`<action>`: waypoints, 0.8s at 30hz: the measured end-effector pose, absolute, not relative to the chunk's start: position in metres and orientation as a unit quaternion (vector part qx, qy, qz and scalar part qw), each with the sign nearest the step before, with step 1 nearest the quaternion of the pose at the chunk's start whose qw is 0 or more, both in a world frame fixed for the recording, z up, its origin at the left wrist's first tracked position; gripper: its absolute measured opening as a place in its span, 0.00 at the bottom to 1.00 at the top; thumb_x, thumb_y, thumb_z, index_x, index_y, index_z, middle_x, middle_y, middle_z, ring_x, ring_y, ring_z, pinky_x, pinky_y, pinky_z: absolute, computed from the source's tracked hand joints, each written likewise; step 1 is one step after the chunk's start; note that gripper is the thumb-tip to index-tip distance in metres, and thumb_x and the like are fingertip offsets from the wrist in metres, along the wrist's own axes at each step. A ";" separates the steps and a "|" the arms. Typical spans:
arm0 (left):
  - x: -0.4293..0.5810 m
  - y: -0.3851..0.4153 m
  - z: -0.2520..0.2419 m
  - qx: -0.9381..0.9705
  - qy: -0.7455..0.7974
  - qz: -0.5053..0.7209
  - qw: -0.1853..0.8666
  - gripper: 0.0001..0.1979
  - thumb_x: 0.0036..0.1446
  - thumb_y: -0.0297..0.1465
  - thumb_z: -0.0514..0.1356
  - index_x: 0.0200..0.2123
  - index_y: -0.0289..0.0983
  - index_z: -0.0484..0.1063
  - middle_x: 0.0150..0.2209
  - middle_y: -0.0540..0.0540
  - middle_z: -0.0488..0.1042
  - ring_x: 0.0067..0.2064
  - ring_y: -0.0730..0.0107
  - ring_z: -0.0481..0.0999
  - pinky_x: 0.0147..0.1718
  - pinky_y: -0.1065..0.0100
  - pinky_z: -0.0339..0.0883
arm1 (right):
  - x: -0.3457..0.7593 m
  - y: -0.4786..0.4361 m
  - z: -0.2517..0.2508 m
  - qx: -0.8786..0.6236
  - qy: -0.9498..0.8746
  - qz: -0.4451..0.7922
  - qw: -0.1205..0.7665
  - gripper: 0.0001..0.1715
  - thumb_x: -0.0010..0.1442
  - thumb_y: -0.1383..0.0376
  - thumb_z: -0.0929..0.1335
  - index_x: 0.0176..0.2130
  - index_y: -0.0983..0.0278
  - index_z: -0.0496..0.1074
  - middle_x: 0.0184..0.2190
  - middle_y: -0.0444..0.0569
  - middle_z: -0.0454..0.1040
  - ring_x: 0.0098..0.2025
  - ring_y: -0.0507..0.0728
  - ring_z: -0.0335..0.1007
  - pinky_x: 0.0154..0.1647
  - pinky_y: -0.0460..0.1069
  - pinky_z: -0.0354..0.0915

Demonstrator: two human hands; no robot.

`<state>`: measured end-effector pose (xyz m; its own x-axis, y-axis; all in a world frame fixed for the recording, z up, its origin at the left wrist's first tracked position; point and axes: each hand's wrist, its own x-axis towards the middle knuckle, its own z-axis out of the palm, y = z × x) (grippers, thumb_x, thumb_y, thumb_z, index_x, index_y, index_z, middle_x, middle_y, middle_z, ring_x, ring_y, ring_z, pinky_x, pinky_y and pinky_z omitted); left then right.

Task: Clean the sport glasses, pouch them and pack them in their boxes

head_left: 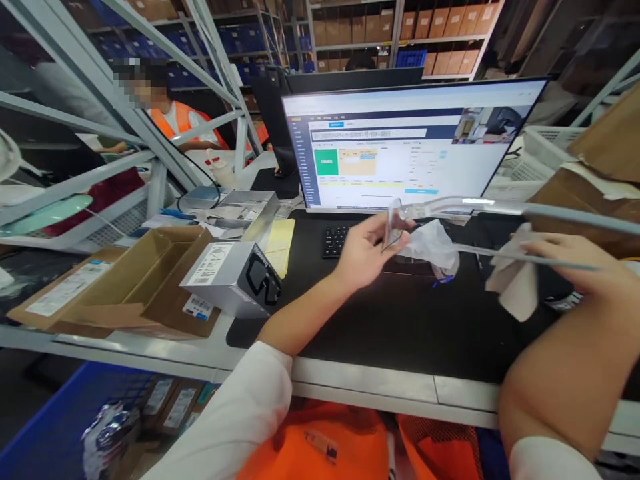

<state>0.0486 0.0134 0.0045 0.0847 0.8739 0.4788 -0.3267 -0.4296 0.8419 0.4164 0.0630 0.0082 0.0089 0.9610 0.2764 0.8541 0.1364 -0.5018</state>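
Centrally, a wide monitor is seen lit at the back of the bench, and a black mat is spread in front of it. To the left of the mat an open cardboard box is laid flat, with a grey carton, printed with a picture of goggles, resting against it.

Above the mat, a pair of clear glasses is held up in the air between both hands, close to the camera. The front end is pinched by the left hand, thumb and fingers closed on the lens edge near the hinge. The two long temple arms are seen running out to the right. A crumpled clear wrap lies just beneath the lens, touching the mat.

A white cloth is gripped in the right hand, fingers curled shut around it. The lower temple arm appears to be passing through the cloth, though this contact cannot be told for certain.

The glasses are judged to be very light, thin and somewhat springy, with slick surfaces that could easily be smudged or scratched. A hold at the frame edge or hinge is judged safest, the lens face being left untouched. The temples would likely flex if squeezed. Only a light pinch is thought to be needed.
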 end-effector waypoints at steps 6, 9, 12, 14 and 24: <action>0.017 0.027 0.016 0.606 0.259 0.708 0.253 0.17 0.54 0.41 0.72 0.44 0.39 0.80 0.43 0.45 0.80 0.44 0.63 0.82 0.51 0.61 0.74 | 0.390 0.048 0.015 -0.687 -0.650 0.089 0.312 0.30 0.59 0.47 0.71 0.54 0.62 0.79 0.46 0.61 0.81 0.46 0.69 0.77 0.45 0.60 0.66; 0.020 0.029 0.012 0.583 0.259 0.726 0.255 0.18 0.55 0.44 0.70 0.44 0.40 0.79 0.40 0.46 0.79 0.44 0.64 0.82 0.53 0.59 0.74 | 0.350 0.026 0.024 -0.610 -0.705 0.155 0.327 0.34 0.59 0.48 0.72 0.60 0.57 0.74 0.49 0.55 0.81 0.47 0.66 0.77 0.45 0.58 0.69; 0.029 0.027 0.006 0.568 0.227 0.718 0.332 0.19 0.56 0.46 0.69 0.47 0.42 0.77 0.39 0.48 0.79 0.43 0.64 0.83 0.53 0.56 0.74 | 0.313 0.005 0.031 -0.506 -0.767 0.225 0.324 0.31 0.61 0.49 0.72 0.60 0.59 0.73 0.47 0.54 0.81 0.44 0.63 0.78 0.44 0.55 0.71; 0.034 0.025 0.004 0.569 0.215 0.698 0.377 0.19 0.56 0.46 0.69 0.47 0.42 0.77 0.39 0.47 0.80 0.44 0.63 0.82 0.54 0.56 0.74 | 0.296 -0.005 0.034 -0.460 -0.781 0.221 0.360 0.24 0.66 0.50 0.69 0.55 0.60 0.75 0.41 0.52 0.81 0.40 0.60 0.78 0.42 0.53 0.71; 0.042 0.018 0.004 0.652 0.257 0.637 0.321 0.17 0.51 0.40 0.73 0.43 0.39 0.81 0.41 0.43 0.79 0.41 0.65 0.81 0.45 0.64 0.76 | 0.267 -0.010 0.034 -0.443 -0.806 0.160 0.357 0.11 0.66 0.59 0.67 0.45 0.58 0.78 0.33 0.47 0.80 0.33 0.57 0.76 0.36 0.50 0.70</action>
